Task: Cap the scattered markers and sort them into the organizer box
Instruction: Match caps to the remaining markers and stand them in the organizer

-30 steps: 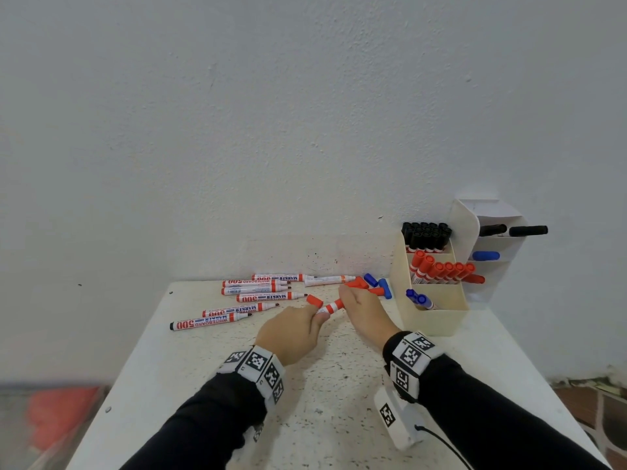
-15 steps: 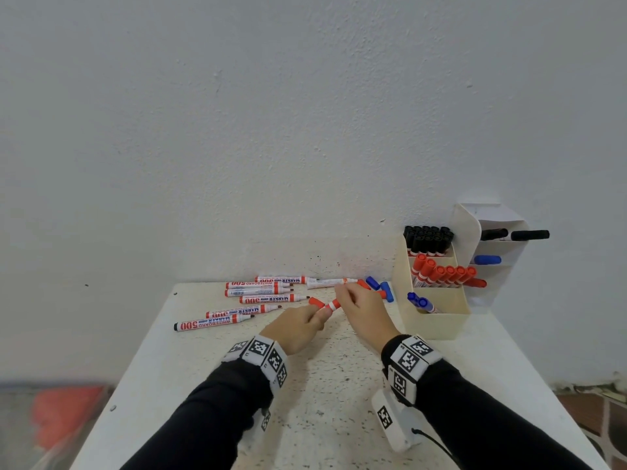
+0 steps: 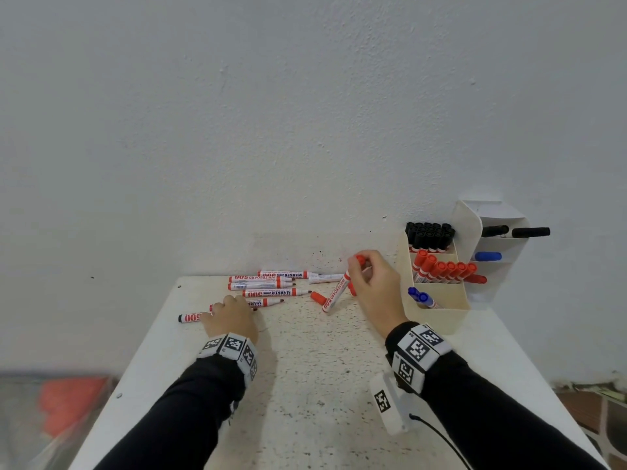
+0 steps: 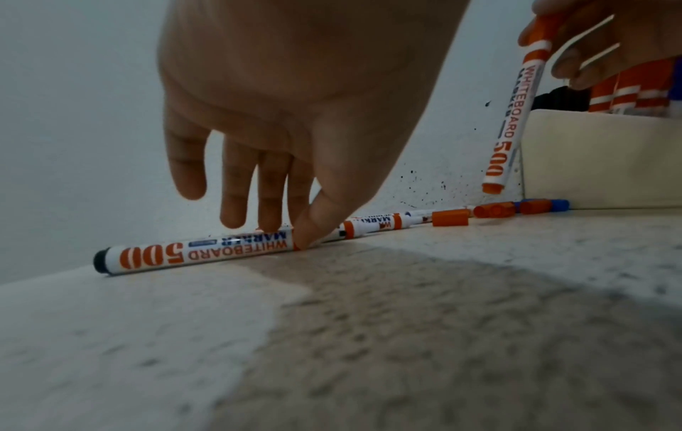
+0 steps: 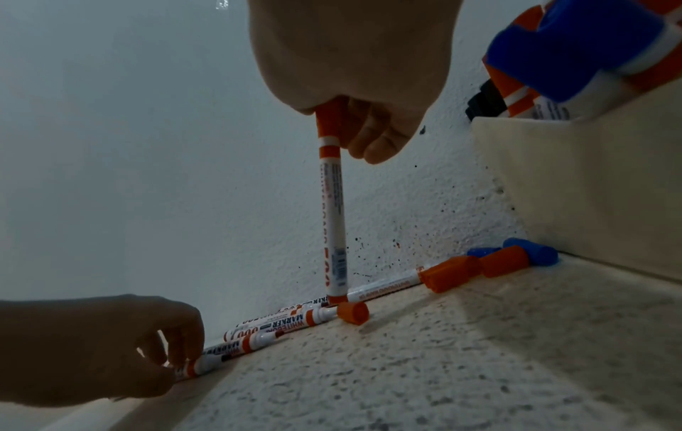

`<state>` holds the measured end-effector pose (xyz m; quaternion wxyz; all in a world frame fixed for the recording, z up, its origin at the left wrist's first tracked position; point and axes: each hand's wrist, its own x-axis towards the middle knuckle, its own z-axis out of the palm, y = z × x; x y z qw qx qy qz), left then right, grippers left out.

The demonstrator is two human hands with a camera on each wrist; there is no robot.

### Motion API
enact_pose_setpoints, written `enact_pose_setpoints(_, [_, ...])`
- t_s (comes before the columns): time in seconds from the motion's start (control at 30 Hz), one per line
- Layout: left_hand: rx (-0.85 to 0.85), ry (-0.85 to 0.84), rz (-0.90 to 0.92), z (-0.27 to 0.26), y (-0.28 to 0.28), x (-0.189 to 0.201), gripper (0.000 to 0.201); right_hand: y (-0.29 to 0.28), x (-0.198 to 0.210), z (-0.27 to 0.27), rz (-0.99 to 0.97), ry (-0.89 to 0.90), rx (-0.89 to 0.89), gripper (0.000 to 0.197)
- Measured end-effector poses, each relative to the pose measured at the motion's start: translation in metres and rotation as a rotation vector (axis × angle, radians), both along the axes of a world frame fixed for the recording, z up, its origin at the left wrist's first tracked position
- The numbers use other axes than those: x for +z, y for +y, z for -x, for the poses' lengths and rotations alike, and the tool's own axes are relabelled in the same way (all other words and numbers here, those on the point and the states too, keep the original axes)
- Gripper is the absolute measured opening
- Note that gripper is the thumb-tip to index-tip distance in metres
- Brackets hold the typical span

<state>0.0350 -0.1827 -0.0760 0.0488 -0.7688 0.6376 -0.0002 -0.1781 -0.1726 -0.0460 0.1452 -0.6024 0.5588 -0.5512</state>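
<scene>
Above table, right hand [image 3: 373, 283] pinches marker [image 3: 337, 293].

Capped red marker [image 3: 336, 293] held tilted above table, cap up. Uncapped markers [image 3: 271, 293] lie in a row by the wall; loose red cap [image 3: 318, 297] beside them. Organizer [image 3: 437, 315] at right holds black, red, blue markers upright.

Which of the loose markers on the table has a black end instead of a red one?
The nearest marker, the one the left hand pinches. Its end plug is black; the other loose markers show red.
</scene>
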Motion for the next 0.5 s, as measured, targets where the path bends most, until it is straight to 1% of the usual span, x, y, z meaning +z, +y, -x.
enact_pose_setpoints(0.23, [-0.139,0.012,0.043,0.005,0.005,0.001,0.034,0.002,0.015,0.002,0.067,0.045,-0.066,0.022])
enact_pose_setpoints(0.37, [-0.151,0.020,0.034,0.009,0.005,0.000,0.031,0.008,0.043,0.009,0.161,0.064,-0.112,0.025])
enact_pose_setpoints(0.5, [-0.146,0.030,0.018,0.011,0.005,-0.003,0.028,0.015,0.078,0.029,0.310,0.124,-0.175,0.025])
